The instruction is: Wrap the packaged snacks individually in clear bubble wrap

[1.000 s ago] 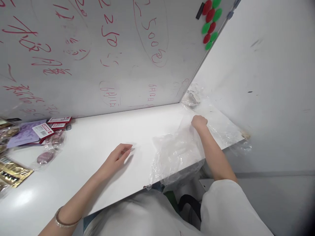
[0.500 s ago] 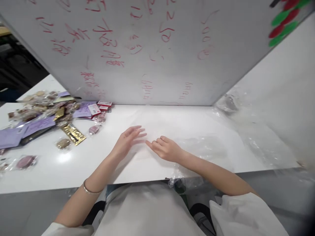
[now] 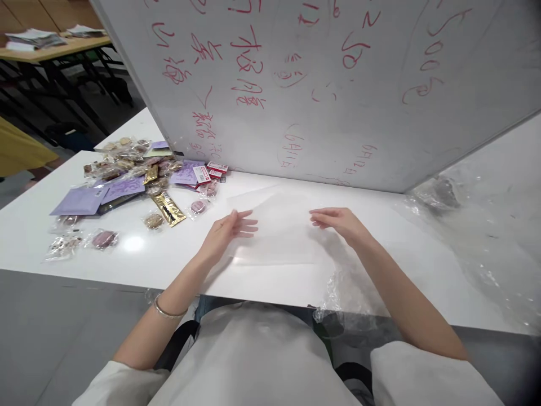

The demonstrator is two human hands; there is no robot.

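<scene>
A translucent plastic sheet or bag (image 3: pixel 279 225) is spread over the white table (image 3: pixel 169 262), between my two hands. My left hand (image 3: pixel 226 231) is at its left edge, thumb raised and fingers apart, with the fingertips over the plastic. At the right edge, my right hand (image 3: pixel 338 220) has its fingers and thumb drawn together on the plastic. Thin crinkled clear plastic (image 3: pixel 338 290) lies below the right wrist and hangs over the table's front edge.
Left on the table are wrapped round items (image 3: pixel 104 239), purple packets (image 3: pixel 80 201), a gold packet (image 3: pixel 168 208) and red-and-white cards (image 3: pixel 202 174). A whiteboard (image 3: pixel 262 135) with red writing stands behind. More clear plastic (image 3: pixel 477 242) covers the right side. A person's yellow garment (image 3: pixel 21 149) shows far left.
The view has turned left. My right hand has moved away from my left hand, toward the right, and the translucent plastic now shows spread between them. My left hand's fingers remain apart.
</scene>
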